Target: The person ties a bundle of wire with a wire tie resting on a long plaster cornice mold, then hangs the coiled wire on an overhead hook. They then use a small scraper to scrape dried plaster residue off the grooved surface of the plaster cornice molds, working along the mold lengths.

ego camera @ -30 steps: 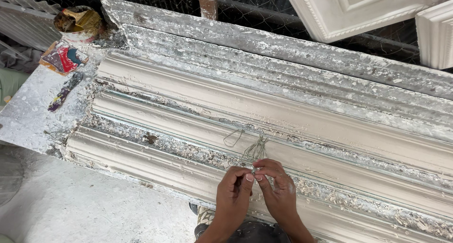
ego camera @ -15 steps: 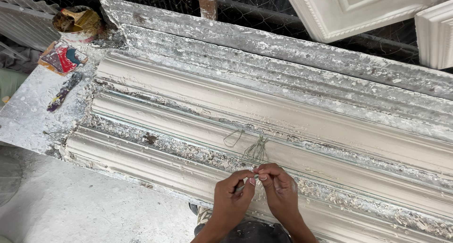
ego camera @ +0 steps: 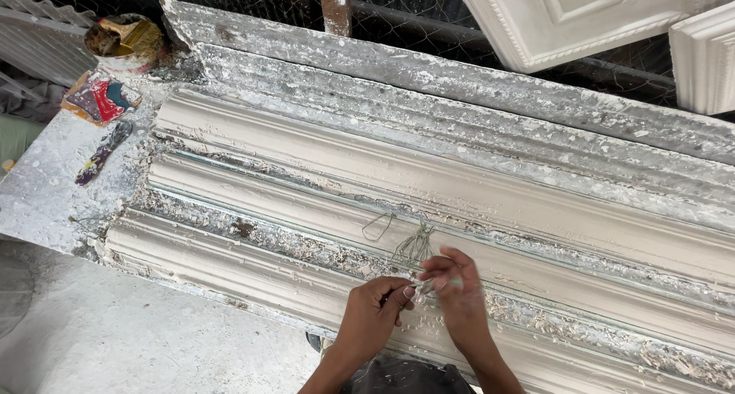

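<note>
A: Item one — the thin grey wire bundle (ego camera: 413,248), looped, lying in the groove of the long white plaster cornice mould (ego camera: 475,202) on the plaster-crusted desk (ego camera: 46,187). We log our left hand (ego camera: 371,317) and right hand (ego camera: 459,302) side by side at the near rail, fingertips meeting.

B: Grip state?

A: Both hands pinched shut on the wire's near end; we judge it is being twisted between them. To do it well, we would keep the two pinches close together, turn evenly, and hold the strand taut so the loops do not lift out of the groove.

B: Orientation?

A: The bundle fans away from us, its long axis running across the mould from the fingertips towards the far rail; a separate small wire loop (ego camera: 377,227) sits just to its left. The mould itself runs from upper left to lower right.

B: Sundries?

A: Far left — a paint-smeared rag (ego camera: 99,99) and a pot with a brush (ego camera: 126,42), well apart from the hands.
</note>
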